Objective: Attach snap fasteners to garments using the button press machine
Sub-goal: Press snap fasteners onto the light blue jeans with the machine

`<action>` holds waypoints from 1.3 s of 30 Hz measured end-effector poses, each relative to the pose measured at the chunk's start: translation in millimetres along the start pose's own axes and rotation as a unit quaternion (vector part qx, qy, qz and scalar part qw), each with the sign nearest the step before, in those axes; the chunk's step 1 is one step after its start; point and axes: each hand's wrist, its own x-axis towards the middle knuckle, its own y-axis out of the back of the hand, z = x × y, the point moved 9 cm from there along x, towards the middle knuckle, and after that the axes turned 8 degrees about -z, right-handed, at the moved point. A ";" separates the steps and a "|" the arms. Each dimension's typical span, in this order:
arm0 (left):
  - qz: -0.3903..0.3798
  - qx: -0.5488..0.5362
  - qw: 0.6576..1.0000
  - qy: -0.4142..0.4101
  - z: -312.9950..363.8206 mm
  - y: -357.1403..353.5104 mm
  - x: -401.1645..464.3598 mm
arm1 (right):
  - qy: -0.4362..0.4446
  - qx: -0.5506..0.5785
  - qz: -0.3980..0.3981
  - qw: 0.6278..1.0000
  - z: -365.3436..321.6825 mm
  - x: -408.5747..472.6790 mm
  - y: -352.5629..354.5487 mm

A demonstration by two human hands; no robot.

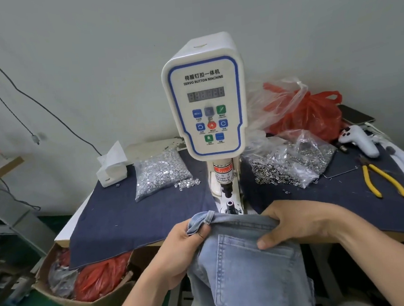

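Head view, lower centre: both hands, left (pixel 179 248) and right (pixel 305 224), grip the jeans waistband (pixel 240 222) just before the lower die (pixel 230 205), so fingers could stray under the punch (pixel 227 190) or denim bunch, skewing the snap.

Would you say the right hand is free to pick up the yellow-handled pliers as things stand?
Probably not yet. The right hand grips the jeans' waistband before the press, so it must let go first. The yellow-handled pliers lie uncovered on the dark cloth to its right, nothing lying between.

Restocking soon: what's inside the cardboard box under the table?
The brown cardboard box holds crumpled red plastic bags and grey plastic. Their contents, and the box's far end beneath the table, are hidden.
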 end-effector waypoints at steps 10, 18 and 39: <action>0.153 0.012 0.987 0.038 -1.6 12.4 29.6 | 0.030 0.231 0.152 0.961 14.5 25.0 24.1; 0.178 0.008 0.983 0.044 -3.1 14.7 50.6 | 0.024 0.242 0.223 0.944 20.1 33.4 52.8; 0.217 0.192 0.957 0.015 1.0 25.1 84.8 | -0.006 0.133 0.200 0.971 36.2 28.2 66.0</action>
